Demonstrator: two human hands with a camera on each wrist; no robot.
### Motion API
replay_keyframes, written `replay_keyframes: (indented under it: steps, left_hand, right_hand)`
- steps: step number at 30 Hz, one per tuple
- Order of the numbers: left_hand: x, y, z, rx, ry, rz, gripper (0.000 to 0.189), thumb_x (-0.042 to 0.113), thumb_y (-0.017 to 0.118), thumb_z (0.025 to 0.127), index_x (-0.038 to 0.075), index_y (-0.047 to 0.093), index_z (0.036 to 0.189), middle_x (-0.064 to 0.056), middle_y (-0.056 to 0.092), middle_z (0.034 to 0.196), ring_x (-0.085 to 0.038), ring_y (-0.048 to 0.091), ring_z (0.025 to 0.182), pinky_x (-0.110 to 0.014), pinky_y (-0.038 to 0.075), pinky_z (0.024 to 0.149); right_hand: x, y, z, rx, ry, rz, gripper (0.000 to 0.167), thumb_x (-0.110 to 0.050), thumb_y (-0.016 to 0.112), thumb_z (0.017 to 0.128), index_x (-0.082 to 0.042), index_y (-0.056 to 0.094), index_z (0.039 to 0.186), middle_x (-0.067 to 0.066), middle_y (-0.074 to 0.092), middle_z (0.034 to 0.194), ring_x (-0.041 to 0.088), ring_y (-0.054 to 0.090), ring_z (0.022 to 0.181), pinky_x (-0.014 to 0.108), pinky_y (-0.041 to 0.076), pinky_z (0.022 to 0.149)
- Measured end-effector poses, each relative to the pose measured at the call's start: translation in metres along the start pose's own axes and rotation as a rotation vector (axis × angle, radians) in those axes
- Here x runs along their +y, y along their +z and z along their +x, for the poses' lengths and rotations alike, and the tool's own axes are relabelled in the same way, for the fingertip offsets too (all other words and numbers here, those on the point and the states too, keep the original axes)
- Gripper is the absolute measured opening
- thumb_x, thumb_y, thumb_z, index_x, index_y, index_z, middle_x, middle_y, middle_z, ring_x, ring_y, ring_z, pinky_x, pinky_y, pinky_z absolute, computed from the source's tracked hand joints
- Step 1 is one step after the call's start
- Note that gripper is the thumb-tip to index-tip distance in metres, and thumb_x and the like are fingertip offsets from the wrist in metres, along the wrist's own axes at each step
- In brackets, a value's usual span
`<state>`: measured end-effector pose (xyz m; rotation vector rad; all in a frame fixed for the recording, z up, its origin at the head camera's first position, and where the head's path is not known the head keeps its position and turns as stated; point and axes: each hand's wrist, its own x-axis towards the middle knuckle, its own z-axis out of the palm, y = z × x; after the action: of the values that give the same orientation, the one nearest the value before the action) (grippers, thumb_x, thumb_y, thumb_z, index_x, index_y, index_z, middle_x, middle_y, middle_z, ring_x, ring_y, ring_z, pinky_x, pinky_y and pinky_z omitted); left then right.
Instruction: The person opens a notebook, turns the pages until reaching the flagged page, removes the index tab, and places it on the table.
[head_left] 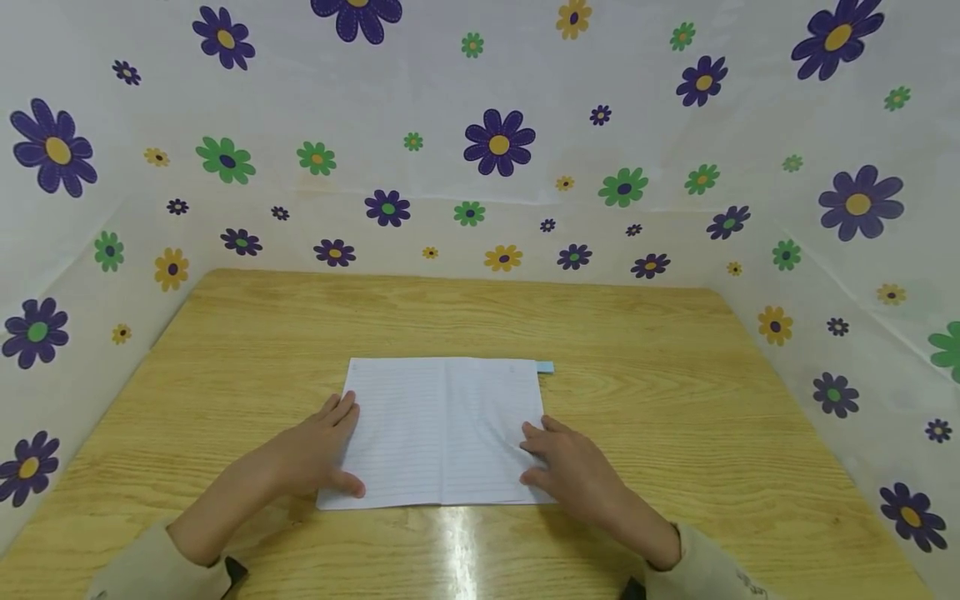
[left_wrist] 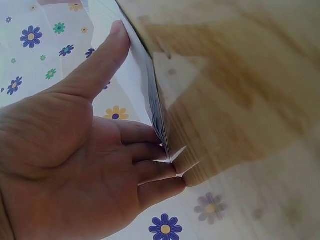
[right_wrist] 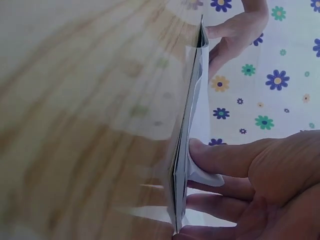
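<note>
An opened notebook (head_left: 397, 433) with ruled white pages lies on the table, its centre fold running away from me. My left hand (head_left: 318, 454) rests at the left page's outer edge, thumb on the paper near the bottom corner and fingers stretched along the side. On the other side, my right hand (head_left: 573, 471) pinches the loose edge of the right page (head_left: 487, 417), which shows creases toward the hand. In the right wrist view, that sheet's lifted corner (right_wrist: 207, 177) sits between thumb and fingers, above the stacked pages. A light blue tab (head_left: 545, 367) sticks out at the top right.
The wood-grain table (head_left: 465, 317) is glossy and reflects light near the front. A white cloth (head_left: 420, 92) printed with purple, green and yellow flowers hangs along the back and both sides.
</note>
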<state>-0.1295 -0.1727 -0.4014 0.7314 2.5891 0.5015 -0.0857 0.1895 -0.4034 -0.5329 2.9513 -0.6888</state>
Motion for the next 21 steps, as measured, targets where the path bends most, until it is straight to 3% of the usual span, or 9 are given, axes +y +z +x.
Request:
replay_keyframes:
  steps: [5,10,13,17,21]
  left_hand:
    - [0.0,0.001,0.001,-0.006,-0.013,-0.008,0.117,0.049,0.085,0.08,-0.023,0.027,0.15,-0.04,0.011,0.162,-0.059,0.008,0.149,-0.068,0.022,0.117]
    - [-0.002,0.002,0.002,-0.001,-0.009,-0.004,0.117,0.05,0.085,0.079,-0.022,0.027,0.15,-0.04,0.012,0.162,-0.059,0.009,0.149,-0.068,0.021,0.117]
    - [-0.003,0.003,0.003,0.001,-0.005,0.007,0.117,0.051,0.085,0.079,-0.023,0.027,0.15,-0.041,0.012,0.162,-0.06,0.01,0.148,-0.068,0.022,0.117]
    - [-0.003,0.003,0.003,0.001,-0.006,0.014,0.117,0.051,0.085,0.079,-0.023,0.027,0.15,-0.041,0.012,0.162,-0.059,0.01,0.149,-0.067,0.022,0.117]
    - [-0.001,0.002,0.002,0.003,0.001,0.018,0.117,0.051,0.085,0.079,-0.023,0.028,0.15,-0.042,0.013,0.161,-0.06,0.01,0.148,-0.067,0.022,0.117]
  right_hand:
    - [0.0,0.001,0.002,0.06,0.008,0.026,0.041,-0.004,0.087,0.08,0.007,0.073,0.117,0.013,0.078,0.102,0.047,0.059,0.127,0.058,0.049,0.103]
    - [0.0,0.003,0.001,0.114,0.012,0.03,0.016,-0.004,0.083,0.085,0.002,0.079,0.099,0.019,0.076,0.11,0.043,0.063,0.123,0.056,0.05,0.102]
    - [-0.001,0.003,-0.002,0.167,0.001,0.04,0.004,-0.004,0.082,0.086,-0.004,0.082,0.09,0.015,0.076,0.11,0.032,0.07,0.109,0.047,0.057,0.094]
    - [-0.003,0.001,-0.006,0.223,-0.003,0.11,0.01,-0.007,0.08,0.09,-0.008,0.084,0.099,0.001,0.077,0.099,0.015,0.07,0.092,0.035,0.059,0.08]
    - [-0.004,-0.002,-0.008,0.221,0.043,0.232,0.017,-0.009,0.077,0.093,-0.007,0.082,0.109,0.001,0.079,0.099,0.008,0.068,0.083,0.027,0.057,0.068]
